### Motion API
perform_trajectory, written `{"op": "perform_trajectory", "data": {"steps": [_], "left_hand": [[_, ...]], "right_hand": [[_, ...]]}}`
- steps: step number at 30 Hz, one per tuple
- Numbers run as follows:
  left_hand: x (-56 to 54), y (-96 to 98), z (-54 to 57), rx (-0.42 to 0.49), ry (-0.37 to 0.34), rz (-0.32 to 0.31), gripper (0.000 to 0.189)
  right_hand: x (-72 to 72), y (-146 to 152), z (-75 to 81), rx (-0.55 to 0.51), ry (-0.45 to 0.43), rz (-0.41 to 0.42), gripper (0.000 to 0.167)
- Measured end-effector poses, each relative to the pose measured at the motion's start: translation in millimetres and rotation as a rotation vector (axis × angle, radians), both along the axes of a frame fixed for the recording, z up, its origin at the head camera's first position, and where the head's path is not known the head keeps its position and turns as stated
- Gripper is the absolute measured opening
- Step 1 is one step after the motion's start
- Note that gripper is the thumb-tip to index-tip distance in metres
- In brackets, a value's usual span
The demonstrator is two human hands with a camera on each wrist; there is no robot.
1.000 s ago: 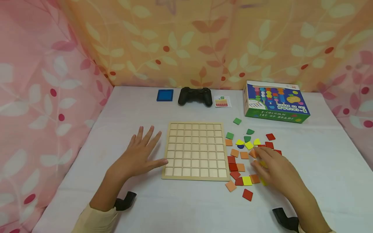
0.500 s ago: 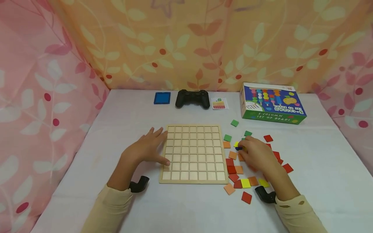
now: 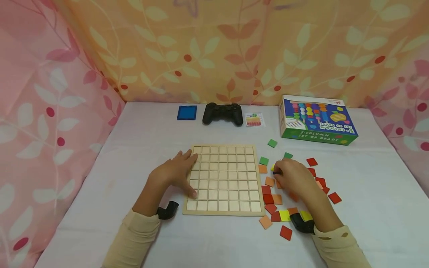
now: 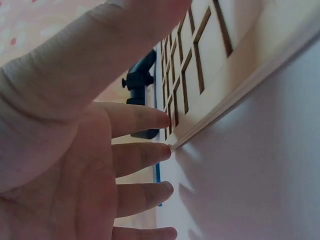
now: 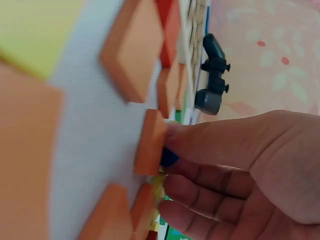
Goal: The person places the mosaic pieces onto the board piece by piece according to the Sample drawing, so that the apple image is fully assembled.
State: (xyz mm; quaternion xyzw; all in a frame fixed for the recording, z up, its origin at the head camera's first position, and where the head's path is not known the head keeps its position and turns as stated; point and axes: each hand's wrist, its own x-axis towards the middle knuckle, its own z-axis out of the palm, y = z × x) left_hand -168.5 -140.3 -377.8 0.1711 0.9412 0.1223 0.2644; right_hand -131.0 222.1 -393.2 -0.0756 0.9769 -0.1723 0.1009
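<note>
Your left hand [image 3: 174, 173] lies spread at the left edge of a pale, square wooden grid board [image 3: 222, 213]; right of it, your right hand [image 3: 294, 176] pinches a dark-blue rounded tile [image 5: 169, 158], probably light, stiff: hold its edges.

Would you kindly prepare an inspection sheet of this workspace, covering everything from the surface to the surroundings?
Surface: white tabletop.
Job's things: square pale wooden grid board; small flat red, orange, yellow and green tiles scattered to its right; dark blue piece at the right fingertips.
Clutter: along the far side, flat blue square object, black game controller, small printed card, blue-and-green cardboard box.
Hands: left hand spread over the board's left edge; right hand curled among the tiles, grip on the blue piece unclear.
Cables: nothing seen.
Surroundings: yellow leaf-patterned cloth behind, pink leaf-patterned cloth at both sides.
</note>
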Motion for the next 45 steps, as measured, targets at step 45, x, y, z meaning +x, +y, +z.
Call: {"op": "perform_trajectory", "data": {"steps": [45], "left_hand": [[6.3,2.8,-3.1,-0.045,0.021,-0.018,0.142]], "right_hand": [[-45.4,-130,6.1,-0.38,0.136,0.282,0.017]]}}
